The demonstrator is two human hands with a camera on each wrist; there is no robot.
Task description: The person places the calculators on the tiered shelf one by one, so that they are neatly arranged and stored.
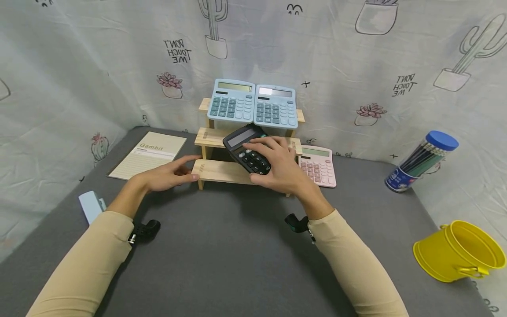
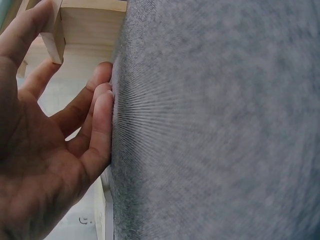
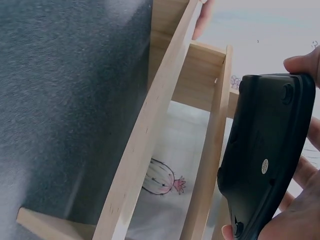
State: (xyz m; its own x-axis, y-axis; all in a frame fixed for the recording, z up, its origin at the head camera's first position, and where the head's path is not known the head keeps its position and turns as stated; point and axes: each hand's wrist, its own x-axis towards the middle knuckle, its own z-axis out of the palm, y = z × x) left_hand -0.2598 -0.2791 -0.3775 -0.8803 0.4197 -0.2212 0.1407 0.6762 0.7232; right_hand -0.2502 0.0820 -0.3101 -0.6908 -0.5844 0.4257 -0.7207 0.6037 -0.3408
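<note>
The right hand [image 1: 278, 160] gripped a black desktop calculator [image 1: 242, 147]; the left hand [image 1: 168, 175] — fingers relaxed — apparently touched the tiered wooden rack [image 1: 222, 171].

The head view looks forward and down; both wrist views, close and sideways, share the wooden rack [image 1: 223, 171].

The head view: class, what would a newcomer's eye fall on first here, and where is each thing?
Probably the black calculator, tilted in the person's right grip at the middle of the stepped wooden stand. Just above it, two light-blue calculators stand side by side on the top step. The bright yellow bucket also catches the eye, at the picture's far right.
</note>
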